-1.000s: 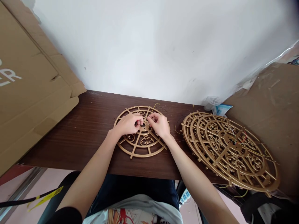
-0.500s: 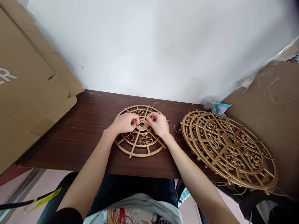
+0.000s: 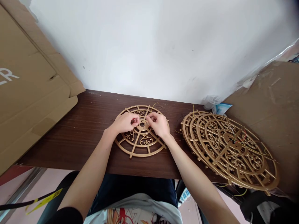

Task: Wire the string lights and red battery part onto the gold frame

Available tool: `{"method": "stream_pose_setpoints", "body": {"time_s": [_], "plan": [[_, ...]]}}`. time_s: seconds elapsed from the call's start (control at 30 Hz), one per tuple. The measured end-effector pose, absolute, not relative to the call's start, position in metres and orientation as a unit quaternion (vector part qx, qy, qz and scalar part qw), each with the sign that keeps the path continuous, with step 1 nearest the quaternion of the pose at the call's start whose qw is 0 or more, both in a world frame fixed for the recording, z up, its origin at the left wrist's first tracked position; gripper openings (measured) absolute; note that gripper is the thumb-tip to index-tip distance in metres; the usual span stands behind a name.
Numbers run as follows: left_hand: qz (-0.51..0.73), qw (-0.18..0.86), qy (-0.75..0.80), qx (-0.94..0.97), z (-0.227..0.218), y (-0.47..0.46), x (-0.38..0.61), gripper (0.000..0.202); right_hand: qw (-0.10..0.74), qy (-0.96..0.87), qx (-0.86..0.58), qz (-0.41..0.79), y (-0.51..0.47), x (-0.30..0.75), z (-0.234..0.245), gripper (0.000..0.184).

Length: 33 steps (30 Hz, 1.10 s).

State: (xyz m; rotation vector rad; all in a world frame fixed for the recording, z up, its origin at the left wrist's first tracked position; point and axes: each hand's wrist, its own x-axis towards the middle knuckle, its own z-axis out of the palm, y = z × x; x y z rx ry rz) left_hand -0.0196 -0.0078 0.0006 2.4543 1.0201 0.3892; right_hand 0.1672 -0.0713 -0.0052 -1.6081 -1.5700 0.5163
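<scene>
From the head view I record one round gold scrollwork grille [image 3: 143, 128] lying flat on the dark brown wood-grain table [image 3: 93, 133], in front of the person. The left hand [image 3: 126, 122] is over its left part, fingers curled narrow beside the hub; I cannot tell whether it holds anything. The right hand [image 3: 159, 125] is likewise narrow, fingertips by a yellow wire [image 3: 152, 108]; grip on it unconfirmed. Overlapping gold grilles [image 3: 225, 136] lie to the right.

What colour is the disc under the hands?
The disc is gold, best seen in the head view.
</scene>
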Motion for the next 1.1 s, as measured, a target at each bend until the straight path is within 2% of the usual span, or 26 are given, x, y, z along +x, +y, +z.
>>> {"method": "stream_pose_setpoints", "body": {"time_s": [0.63, 1.1], "plan": [[0.163, 0.196, 0.377, 0.890, 0.0026, -0.0076, -0.0190, 0.016, 0.407, -0.626, -0.635, 0.198, -0.0715, 0.1689, -0.0069, 0.020], [0.144, 0.244, 0.372, 0.884, -0.0008, -0.0056, -0.0214, 0.017, 0.408, -0.631, -0.628, 0.202, -0.0714, 0.1685, -0.0083, 0.020]]}}
